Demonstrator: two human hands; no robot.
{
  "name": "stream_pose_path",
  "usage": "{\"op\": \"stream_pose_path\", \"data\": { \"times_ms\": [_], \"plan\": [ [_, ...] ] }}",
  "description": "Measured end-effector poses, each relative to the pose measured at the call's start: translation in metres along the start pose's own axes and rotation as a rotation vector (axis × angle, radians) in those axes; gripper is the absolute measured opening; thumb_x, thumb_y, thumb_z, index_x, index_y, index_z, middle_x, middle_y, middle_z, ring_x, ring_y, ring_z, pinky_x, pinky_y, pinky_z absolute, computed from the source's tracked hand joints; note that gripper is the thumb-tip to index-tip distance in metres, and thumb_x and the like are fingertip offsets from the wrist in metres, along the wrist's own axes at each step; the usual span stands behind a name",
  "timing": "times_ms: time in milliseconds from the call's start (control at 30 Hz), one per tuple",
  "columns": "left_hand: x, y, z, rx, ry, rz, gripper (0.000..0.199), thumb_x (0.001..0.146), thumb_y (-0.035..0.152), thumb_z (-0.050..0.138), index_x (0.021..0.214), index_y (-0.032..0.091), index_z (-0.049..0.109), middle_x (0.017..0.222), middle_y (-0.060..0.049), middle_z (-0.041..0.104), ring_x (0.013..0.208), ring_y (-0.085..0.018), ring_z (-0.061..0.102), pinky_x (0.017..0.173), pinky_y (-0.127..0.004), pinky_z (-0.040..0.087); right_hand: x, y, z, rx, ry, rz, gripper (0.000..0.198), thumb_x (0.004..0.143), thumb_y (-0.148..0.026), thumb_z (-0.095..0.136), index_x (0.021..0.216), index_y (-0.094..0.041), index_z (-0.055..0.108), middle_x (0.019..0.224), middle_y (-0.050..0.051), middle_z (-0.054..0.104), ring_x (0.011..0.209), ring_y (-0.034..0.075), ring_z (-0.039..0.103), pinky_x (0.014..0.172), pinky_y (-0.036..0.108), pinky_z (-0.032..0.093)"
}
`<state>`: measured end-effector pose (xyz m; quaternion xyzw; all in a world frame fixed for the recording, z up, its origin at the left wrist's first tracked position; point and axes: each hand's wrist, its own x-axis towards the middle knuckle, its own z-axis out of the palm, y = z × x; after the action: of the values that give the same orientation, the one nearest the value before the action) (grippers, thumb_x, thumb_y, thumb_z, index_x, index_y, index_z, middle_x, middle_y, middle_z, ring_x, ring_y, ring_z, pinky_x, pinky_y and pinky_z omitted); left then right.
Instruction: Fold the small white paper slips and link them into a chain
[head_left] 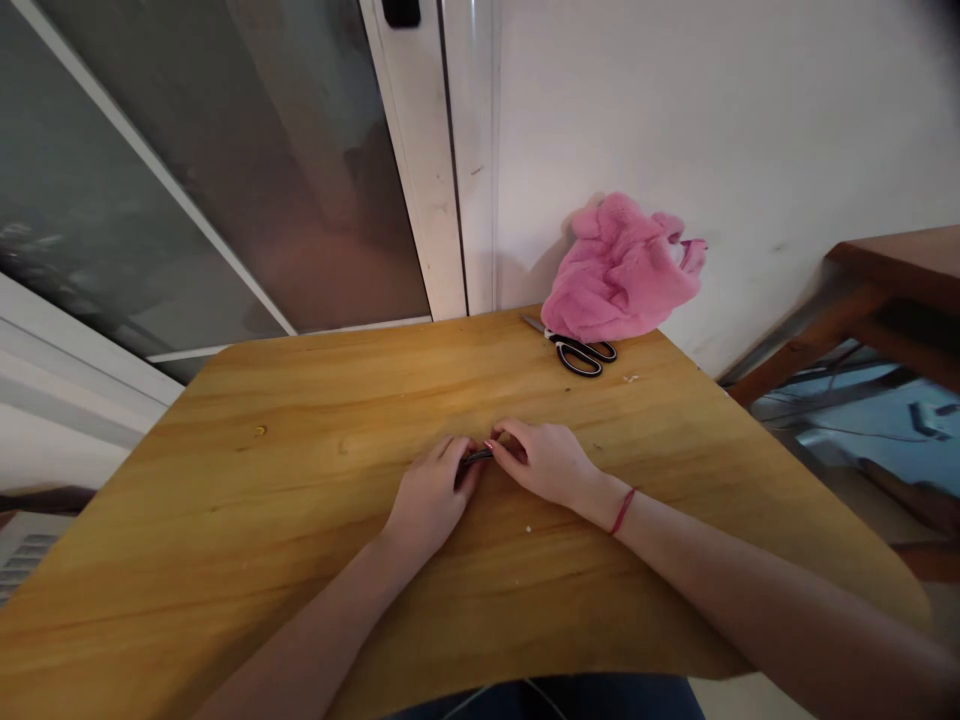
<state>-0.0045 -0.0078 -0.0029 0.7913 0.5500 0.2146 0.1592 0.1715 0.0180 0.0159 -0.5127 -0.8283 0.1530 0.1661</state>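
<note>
Near the middle of the wooden table (337,390), both hands meet over a small, slim dark object (477,456). Its kind cannot be made out, since the fingers cover most of it. My left hand (433,490) is closed around its left end. At the other end, my right hand (546,460) pinches it between thumb and fingers, with a red string around that wrist. Just beyond, a pair of scissors (579,356) with black handles lies on the tabletop, its blades pointing to the far left.
A crumpled pink plush cloth (619,275) rests at the far right corner against the white wall, partly over the scissors. A tiny yellow bit (260,431) lies on the left, a white crumb (528,529) nearer me. Another wooden table (900,260) stands to the right.
</note>
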Motion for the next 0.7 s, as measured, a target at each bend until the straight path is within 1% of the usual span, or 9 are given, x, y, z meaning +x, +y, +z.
{"op": "stream_pose_path", "data": {
  "times_ms": [67, 167, 333, 433, 533, 700],
  "plan": [
    [0.000, 0.000, 0.001, 0.015, 0.003, -0.005, 0.012, 0.087, 0.028, 0.045, 0.092, 0.021, 0.053, 0.088, -0.003, 0.060, 0.079, -0.017, 0.057, 0.068, -0.029, 0.045, 0.000, 0.001, 0.001, -0.023, 0.002, -0.017, 0.023, 0.089, -0.034, 0.044, 0.098, -0.021, 0.059, 0.069, 0.000, 0.067, 0.059, 0.013, 0.058, 0.052, 0.022, 0.029],
    [0.000, 0.000, 0.001, 0.023, 0.020, 0.002, 0.012, 0.087, 0.030, 0.044, 0.089, 0.021, 0.052, 0.084, -0.002, 0.060, 0.075, -0.017, 0.056, 0.065, -0.028, 0.043, 0.000, 0.004, 0.002, -0.021, -0.012, -0.045, 0.023, 0.089, -0.034, 0.042, 0.100, -0.021, 0.059, 0.073, 0.000, 0.068, 0.061, 0.013, 0.059, 0.052, 0.023, 0.030],
    [0.001, 0.000, 0.001, 0.007, 0.010, -0.005, 0.012, 0.087, 0.028, 0.044, 0.092, 0.021, 0.052, 0.083, -0.002, 0.061, 0.073, -0.016, 0.056, 0.065, -0.028, 0.043, 0.001, 0.004, 0.004, -0.045, -0.037, -0.042, 0.027, 0.093, -0.034, 0.036, 0.101, -0.020, 0.058, 0.081, 0.003, 0.069, 0.066, 0.015, 0.063, 0.054, 0.024, 0.031],
    [0.001, 0.001, 0.001, -0.019, 0.000, -0.009, 0.013, 0.087, 0.028, 0.044, 0.095, 0.021, 0.052, 0.088, -0.003, 0.062, 0.077, -0.017, 0.057, 0.068, -0.029, 0.044, 0.002, 0.001, 0.006, -0.042, -0.053, -0.056, 0.027, 0.093, -0.033, 0.037, 0.101, -0.020, 0.059, 0.086, 0.004, 0.070, 0.072, 0.016, 0.064, 0.057, 0.024, 0.034],
    [0.002, 0.001, 0.002, -0.034, 0.003, -0.003, 0.013, 0.087, 0.028, 0.045, 0.095, 0.021, 0.052, 0.090, -0.003, 0.062, 0.078, -0.017, 0.057, 0.068, -0.029, 0.044, 0.002, -0.001, 0.008, -0.023, -0.036, -0.026, 0.027, 0.092, -0.037, 0.038, 0.100, -0.021, 0.059, 0.085, 0.003, 0.070, 0.072, 0.016, 0.065, 0.057, 0.024, 0.036],
    [0.002, 0.001, 0.004, -0.050, 0.015, 0.000, 0.010, 0.085, 0.024, 0.046, 0.092, 0.021, 0.051, 0.084, -0.003, 0.060, 0.074, -0.016, 0.055, 0.066, -0.029, 0.044, 0.002, -0.006, 0.010, -0.018, -0.021, 0.046, 0.026, 0.089, -0.041, 0.043, 0.096, -0.022, 0.059, 0.082, 0.002, 0.070, 0.073, 0.016, 0.065, 0.058, 0.024, 0.038]
  ]
}}
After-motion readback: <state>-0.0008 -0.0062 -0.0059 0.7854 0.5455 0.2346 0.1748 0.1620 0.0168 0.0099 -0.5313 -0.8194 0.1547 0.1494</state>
